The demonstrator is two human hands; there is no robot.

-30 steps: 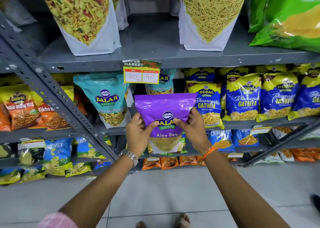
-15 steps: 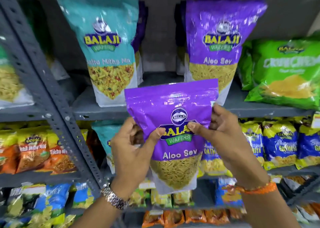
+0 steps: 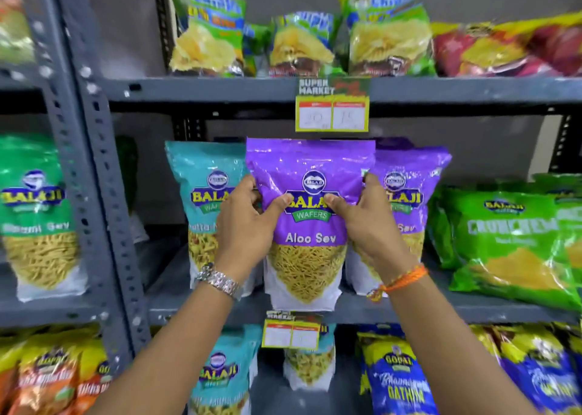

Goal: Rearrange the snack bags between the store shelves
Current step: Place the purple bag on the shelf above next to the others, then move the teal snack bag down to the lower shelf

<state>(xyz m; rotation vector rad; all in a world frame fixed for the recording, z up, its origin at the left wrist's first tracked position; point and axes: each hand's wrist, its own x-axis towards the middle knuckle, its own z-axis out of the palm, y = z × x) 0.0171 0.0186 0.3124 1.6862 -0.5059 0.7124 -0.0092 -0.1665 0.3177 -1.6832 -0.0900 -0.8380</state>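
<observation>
I hold a purple Aloo Sev bag [image 3: 310, 225] upright with both hands at the middle shelf [image 3: 441, 310]. My left hand [image 3: 248, 225] grips its left side and my right hand [image 3: 368, 225] grips its right side, thumbs on the front. The bag's bottom is at the shelf's front edge; whether it rests on the shelf I cannot tell. It stands between a teal Balaji bag [image 3: 204, 200] on the left and another purple Aloo Sev bag [image 3: 409, 188] behind on the right.
Green Crunchem bags [image 3: 510, 244] lie right on the same shelf. A grey perforated upright [image 3: 94, 194] divides the bays. Green-yellow bags [image 3: 302, 46] fill the top shelf, with a price tag [image 3: 332, 112] below them. Blue Gopal bags [image 3: 406, 380] sit on the lower shelf.
Both hands raised the purple bag from the lower shelf level up to the middle shelf, between the teal bag and the other purple bag. The view tilted upward.
</observation>
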